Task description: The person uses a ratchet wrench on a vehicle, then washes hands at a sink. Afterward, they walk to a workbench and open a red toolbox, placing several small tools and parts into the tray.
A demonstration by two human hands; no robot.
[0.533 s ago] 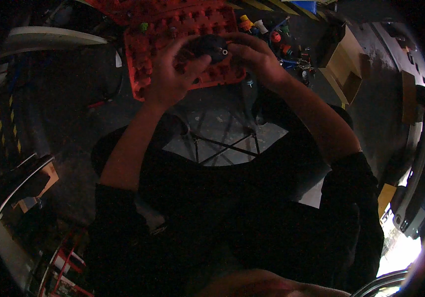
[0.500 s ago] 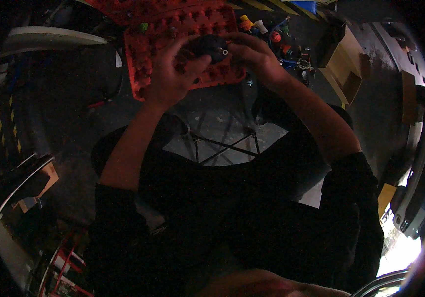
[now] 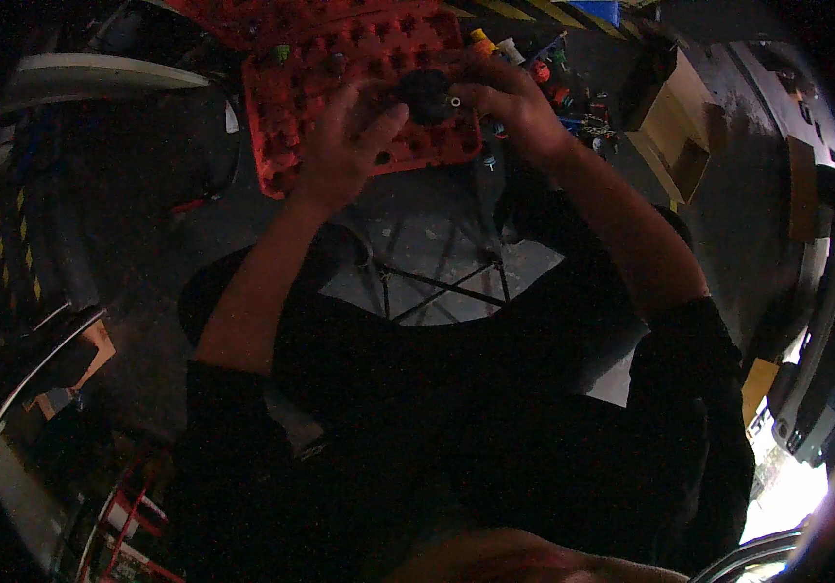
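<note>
A round black cap-like piece (image 3: pixel 424 95) with a small pale ring-shaped fitting (image 3: pixel 455 101) on its right side is held between my two hands, above a red moulded case. My left hand (image 3: pixel 335 146) meets the piece's left edge, its thumb in front and its fingers curled behind. On the other side, the fingers of my right hand (image 3: pixel 514 107) grip it close to the fitting. Dim light hides the exact contact of the fingertips. The red case (image 3: pixel 276 146) lies opened on the floor, its tray full of shaped recesses. A small green piece (image 3: pixel 281 53) sits in it.
Right of the case lie several loose coloured caps and fittings (image 3: pixel 541 71). Beyond them stands an open cardboard box (image 3: pixel 675 126). A dark frame with crossed bars (image 3: pixel 444 291) is between my legs. Yellow-black floor tape (image 3: pixel 24 248) runs at the left.
The black piece has shifted slightly right. My left thumb has slid back from its front to its left edge, and the left fingers look looser.
</note>
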